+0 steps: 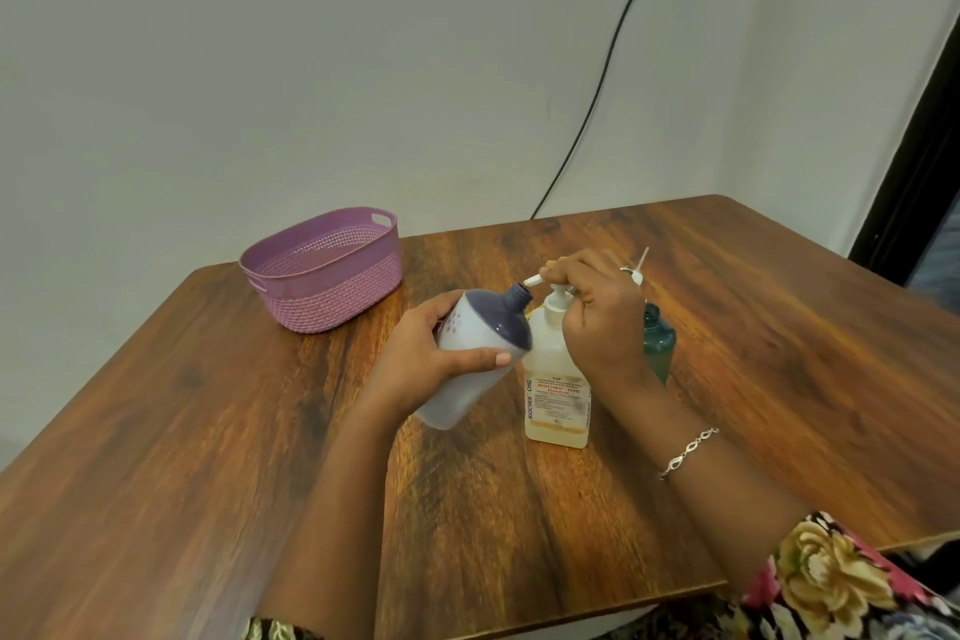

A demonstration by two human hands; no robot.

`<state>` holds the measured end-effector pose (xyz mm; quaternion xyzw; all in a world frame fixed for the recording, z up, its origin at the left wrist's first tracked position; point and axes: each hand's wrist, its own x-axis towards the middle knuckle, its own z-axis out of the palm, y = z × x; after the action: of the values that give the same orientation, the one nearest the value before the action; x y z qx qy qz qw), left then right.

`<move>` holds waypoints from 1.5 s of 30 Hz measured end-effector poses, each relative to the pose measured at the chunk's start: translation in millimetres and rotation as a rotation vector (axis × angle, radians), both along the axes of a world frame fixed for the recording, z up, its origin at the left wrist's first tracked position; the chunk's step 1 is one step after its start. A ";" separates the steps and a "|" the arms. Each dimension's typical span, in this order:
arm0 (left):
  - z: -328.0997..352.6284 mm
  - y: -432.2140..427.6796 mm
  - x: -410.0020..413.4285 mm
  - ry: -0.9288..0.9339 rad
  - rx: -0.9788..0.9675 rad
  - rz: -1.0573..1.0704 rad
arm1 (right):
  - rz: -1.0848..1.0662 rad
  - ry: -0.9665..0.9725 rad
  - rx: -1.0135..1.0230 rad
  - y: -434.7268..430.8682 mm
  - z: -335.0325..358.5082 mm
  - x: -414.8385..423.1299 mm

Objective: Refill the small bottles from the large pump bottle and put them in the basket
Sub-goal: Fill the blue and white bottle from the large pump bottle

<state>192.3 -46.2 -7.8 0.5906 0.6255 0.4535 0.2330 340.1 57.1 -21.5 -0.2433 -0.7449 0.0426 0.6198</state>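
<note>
Left hand (426, 353) grips a tilted white bottle (475, 359), neck under the spout; right hand (597, 317) curls over the pump bottle (557, 379) head.

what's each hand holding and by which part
The left hand grips the small bottle round its body; the right hand holds the pump bottle by its pump head.
</note>
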 end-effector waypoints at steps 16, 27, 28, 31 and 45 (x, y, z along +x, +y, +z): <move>-0.1 -1.2 -0.8 -0.028 0.018 -0.032 | -0.009 -0.011 0.003 -0.8 -4.6 2.5; -2.2 -0.3 -5.6 0.008 -0.013 -0.021 | -0.036 -0.006 0.033 1.0 -7.1 -1.3; -2.2 -0.2 -5.6 0.011 -0.017 -0.017 | -0.031 -0.006 0.026 0.4 -8.0 -1.2; -0.6 0.8 -5.1 0.023 -0.018 -0.012 | -0.011 0.002 0.011 -2.4 -4.7 0.8; 3.1 1.0 -5.5 0.036 -0.017 -0.014 | -0.020 0.027 0.006 -3.6 -8.0 -1.5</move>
<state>186.8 -45.2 -4.7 0.6011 0.6291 0.4360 0.2299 338.5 53.5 -29.6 -0.2483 -0.7341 0.0372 0.6309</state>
